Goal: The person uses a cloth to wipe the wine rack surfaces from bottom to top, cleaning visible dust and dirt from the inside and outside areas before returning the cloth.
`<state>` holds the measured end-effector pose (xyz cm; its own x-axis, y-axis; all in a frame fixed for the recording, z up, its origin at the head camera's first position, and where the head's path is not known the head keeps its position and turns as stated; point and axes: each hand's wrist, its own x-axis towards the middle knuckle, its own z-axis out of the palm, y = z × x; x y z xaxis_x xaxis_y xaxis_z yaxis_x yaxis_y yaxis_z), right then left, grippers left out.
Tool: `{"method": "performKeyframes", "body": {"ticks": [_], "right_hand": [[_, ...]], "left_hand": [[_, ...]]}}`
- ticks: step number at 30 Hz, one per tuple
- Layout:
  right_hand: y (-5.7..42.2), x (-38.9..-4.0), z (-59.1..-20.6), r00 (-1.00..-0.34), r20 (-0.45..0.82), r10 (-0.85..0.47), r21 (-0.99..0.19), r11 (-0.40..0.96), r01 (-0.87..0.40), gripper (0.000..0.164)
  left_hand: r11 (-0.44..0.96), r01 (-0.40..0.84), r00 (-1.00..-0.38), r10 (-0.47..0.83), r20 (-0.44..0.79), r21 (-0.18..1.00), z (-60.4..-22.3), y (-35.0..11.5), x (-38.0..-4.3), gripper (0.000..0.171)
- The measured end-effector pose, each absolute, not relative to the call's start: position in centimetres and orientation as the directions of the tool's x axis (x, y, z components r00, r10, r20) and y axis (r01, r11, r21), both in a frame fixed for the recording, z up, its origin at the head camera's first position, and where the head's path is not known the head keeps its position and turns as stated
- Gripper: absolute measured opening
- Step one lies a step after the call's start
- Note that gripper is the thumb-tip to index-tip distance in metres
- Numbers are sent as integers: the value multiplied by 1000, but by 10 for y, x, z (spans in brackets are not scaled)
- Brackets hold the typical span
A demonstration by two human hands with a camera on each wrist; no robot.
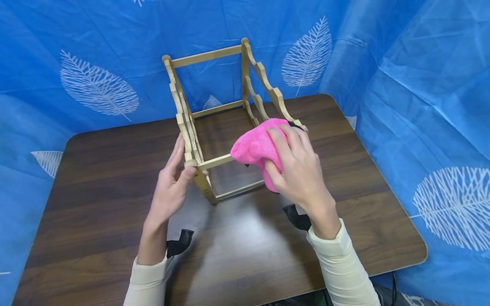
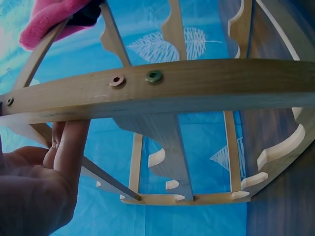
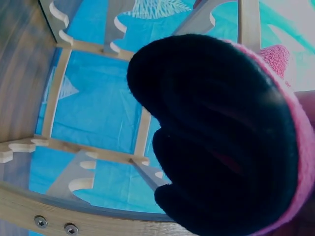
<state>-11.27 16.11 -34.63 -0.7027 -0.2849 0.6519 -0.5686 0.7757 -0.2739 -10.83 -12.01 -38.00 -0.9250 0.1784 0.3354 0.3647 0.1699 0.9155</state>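
A pale wooden rack with wavy, notched side slats stands on the table. My left hand grips its near left corner, thumb on the near face and fingers along the outer side. In my right hand is a bunched pink cloth, held against the rack's near top bar toward the right corner, which it hides. The right wrist view shows the dark underside of the cloth folded over. Bolt heads dot a rack post in the left wrist view.
The brown wood-grain table has rounded corners. A blue curtain with white leaf prints hangs behind it and along the sides. Black straps stick out at both wrists.
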Motion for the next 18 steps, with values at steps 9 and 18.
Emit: {"method": "performKeyframes", "body": {"ticks": [9, 18], "right_hand": [[158, -114, -348, -701, 657, -276, -320, 740, -591, 52], [153, -116, -348, -705, 655, -271, -348, 720, -601, 52]], "left_hand": [[139, 376, -919, 178, 351, 916, -381, -117, -110, 71], [67, 371, -915, 193, 353, 926, -381, -118, -111, 75]]}}
